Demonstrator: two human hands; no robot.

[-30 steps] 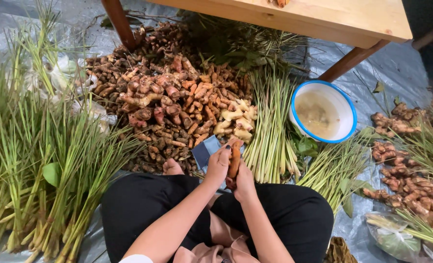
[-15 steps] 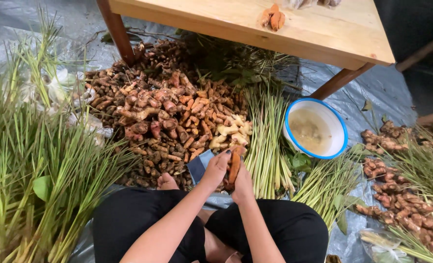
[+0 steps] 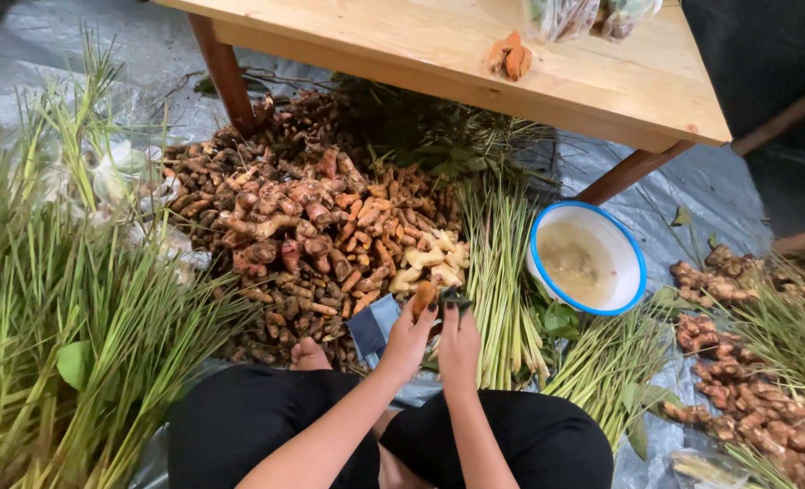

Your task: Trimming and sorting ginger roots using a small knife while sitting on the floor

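The left hand (image 3: 409, 337) holds an orange root (image 3: 422, 297) just in front of the big root pile (image 3: 303, 235), mid-sheet. The right hand (image 3: 457, 340) pinches a small dark tool (image 3: 454, 299) against it. The tool might slip and nick a finger.

Head view, steeply down, near lap

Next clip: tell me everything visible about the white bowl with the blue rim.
The bowl is round and white with a thin blue rim, probably enamel or plastic. It sits upright, slightly tilted, on the grey sheet beside a table leg, and holds cloudy, yellowish liquid. A bundle of green stalks lies along its left edge and leaves press against its lower rim. Neither hand touches it.
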